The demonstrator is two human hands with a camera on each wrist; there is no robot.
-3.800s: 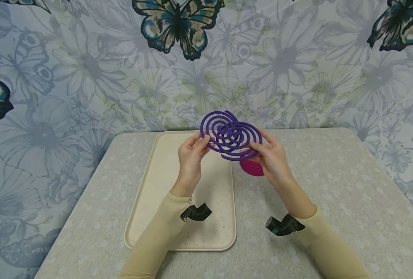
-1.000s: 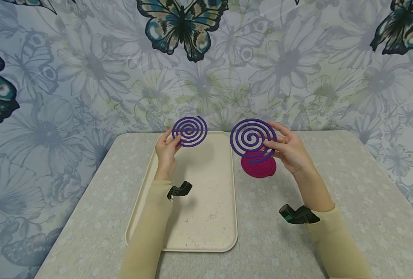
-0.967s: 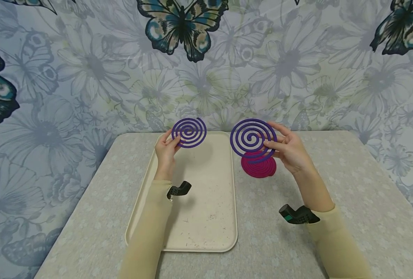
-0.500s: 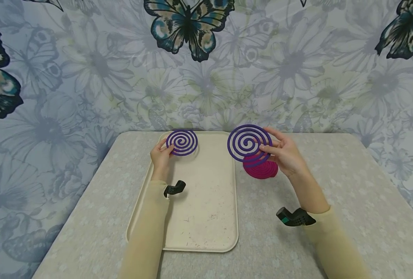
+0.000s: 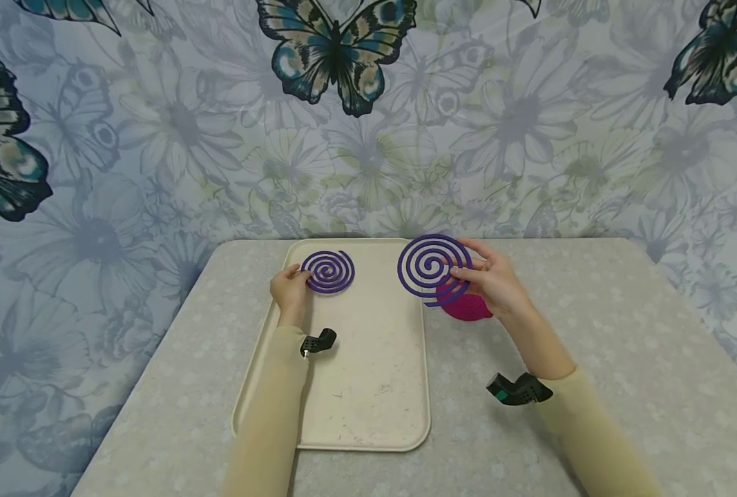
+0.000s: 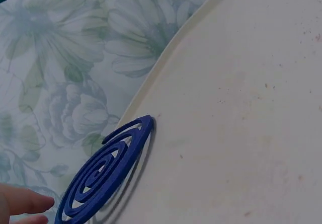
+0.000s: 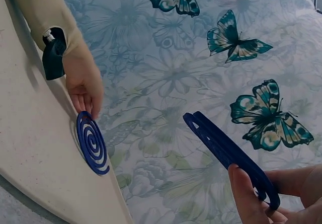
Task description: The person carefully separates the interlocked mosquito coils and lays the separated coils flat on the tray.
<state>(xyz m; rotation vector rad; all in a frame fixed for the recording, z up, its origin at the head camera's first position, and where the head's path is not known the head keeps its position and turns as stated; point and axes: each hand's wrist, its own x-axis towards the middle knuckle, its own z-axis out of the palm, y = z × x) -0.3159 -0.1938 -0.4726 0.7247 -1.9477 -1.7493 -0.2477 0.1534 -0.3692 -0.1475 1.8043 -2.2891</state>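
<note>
Left of centre, the left hand [image 5: 290, 291] pinches a purple spiral [image 5: 327, 272], seemingly almost laid on the tray [image 5: 368, 359]. Right of centre, the right hand [image 5: 494, 281] holds a second spiral [image 5: 432, 265] aloft, unplaced.

I see the person I'm watching dressed in a pale yellow, long-sleeved top, its left sleeve [image 5: 269, 421] and right sleeve [image 5: 598, 435] plain and close-fitting, each ending at the wrist. From my right wrist feed the left sleeve's fabric looks smooth and thin. At the left cuff I make out a black wrist camera [image 5: 320, 341], curved and blocky, with a small silvery metal fitting [image 7: 48, 34] on it. Its black twin on the right wrist [image 5: 520, 390] has an angled shape, small dots on its body and a green patch [image 5: 501, 395] near the end.
</note>
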